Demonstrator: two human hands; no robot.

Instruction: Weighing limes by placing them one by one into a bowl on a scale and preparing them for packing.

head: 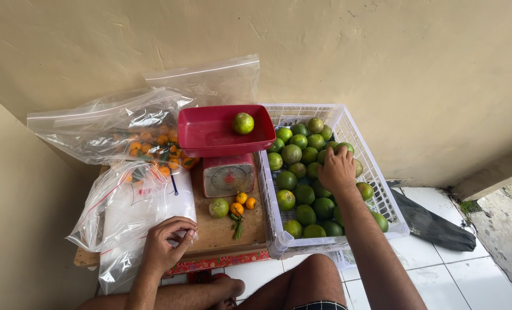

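Left hand [167,244] pinching crinkly clear bag [124,218]; right hand [337,169] among round glossy limes [304,195].

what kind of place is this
Probably a home porch or yard corner used for weighing and bagging fruit: a red kitchen scale on a low wooden table, a white crate of green citrus on a tiled floor, and clear zip bags against a plain wall.

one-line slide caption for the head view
Right hand reaches into white crate of green citrus; left hand rests on plastic bag.
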